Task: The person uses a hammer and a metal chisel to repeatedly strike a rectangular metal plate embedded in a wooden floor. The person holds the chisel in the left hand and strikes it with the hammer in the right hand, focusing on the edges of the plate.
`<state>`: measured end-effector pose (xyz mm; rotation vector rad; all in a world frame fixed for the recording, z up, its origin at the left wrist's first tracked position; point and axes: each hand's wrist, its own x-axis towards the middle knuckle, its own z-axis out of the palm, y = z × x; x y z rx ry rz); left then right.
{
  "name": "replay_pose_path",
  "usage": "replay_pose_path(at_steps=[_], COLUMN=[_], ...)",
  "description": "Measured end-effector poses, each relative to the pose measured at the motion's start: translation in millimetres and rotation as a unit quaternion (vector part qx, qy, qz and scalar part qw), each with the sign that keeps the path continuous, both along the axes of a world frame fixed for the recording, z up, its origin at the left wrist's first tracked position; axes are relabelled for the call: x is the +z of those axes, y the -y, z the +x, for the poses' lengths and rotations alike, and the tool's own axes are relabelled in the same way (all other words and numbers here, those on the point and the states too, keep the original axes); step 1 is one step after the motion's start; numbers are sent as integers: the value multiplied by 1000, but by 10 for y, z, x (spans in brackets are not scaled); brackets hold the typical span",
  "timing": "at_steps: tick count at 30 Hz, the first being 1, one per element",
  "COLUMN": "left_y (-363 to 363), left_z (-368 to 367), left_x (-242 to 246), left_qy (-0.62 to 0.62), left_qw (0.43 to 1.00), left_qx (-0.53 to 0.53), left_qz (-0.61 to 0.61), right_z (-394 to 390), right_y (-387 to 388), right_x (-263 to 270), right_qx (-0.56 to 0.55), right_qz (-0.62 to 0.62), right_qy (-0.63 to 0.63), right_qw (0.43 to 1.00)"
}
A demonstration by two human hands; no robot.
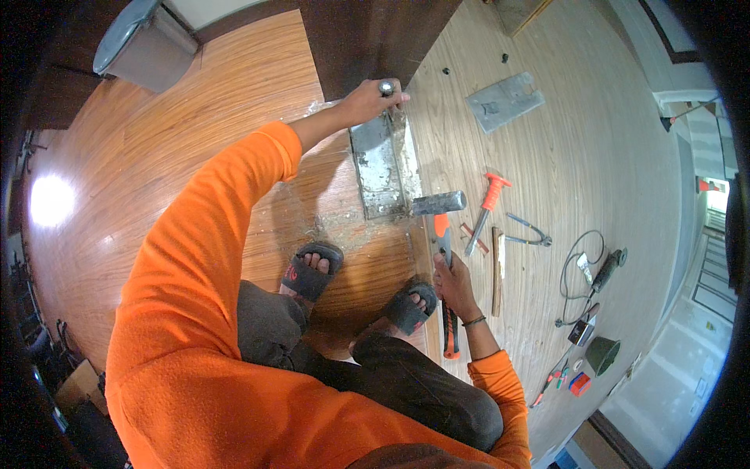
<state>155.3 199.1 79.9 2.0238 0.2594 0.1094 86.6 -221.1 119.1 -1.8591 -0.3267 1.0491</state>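
My right hand (455, 284) grips the black and orange handle of a club hammer (438, 203). The hammer's steel head points away from me, just right of an exposed grey slab patch (379, 170) bordered by broken flooring. My left hand (375, 101) is curled at the patch's far end, beside the dark brown wood panel (375, 47). A round shiny metal piece shows on top of that fist; I cannot tell whether it is a ring or a tool's end. What lies under the fingers is hidden. Crumbled debris (345, 228) covers the floor at the near edge.
To the right lie a cold chisel (489, 202) with an orange guard, pincers (530, 230), a wood strip (497, 272), a corded angle grinder (606, 272) and a dark bucket (602, 356). A clear plastic bag (505, 101) lies farther off. A bin (149, 53) stands at upper left.
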Motion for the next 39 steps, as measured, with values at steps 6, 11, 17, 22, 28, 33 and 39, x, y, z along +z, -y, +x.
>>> replay_pose_path(at_steps=[6,11,17,22,28,33,39], left_y=[-95,-107,-51,-68,-4,13,-348], left_z=[13,43,-54,-18,-39,-63,-70], left_x=[-242,-383,-446,-543,-407,-368,-868], left_qy=[-55,-11,49,95,20,83,126], left_qw=[998,998,997,993,998,995,989], left_qx=[12,6,-49,-62,-49,-54,-69], left_qz=[-29,-58,-13,10,20,9,42], right_z=[189,664,825,806,775,596,594], right_y=[-153,-836,-1760,-1852,-1780,-1771,-1863], right_x=[201,970,1516,951,1004,1189,864], right_qx=[70,129,144,207,159,91,218], right_qz=[-86,-119,4,-136,-97,-12,-198], right_qy=[171,367,497,475,460,490,421], right_qw=[979,914,856,845,868,867,858])
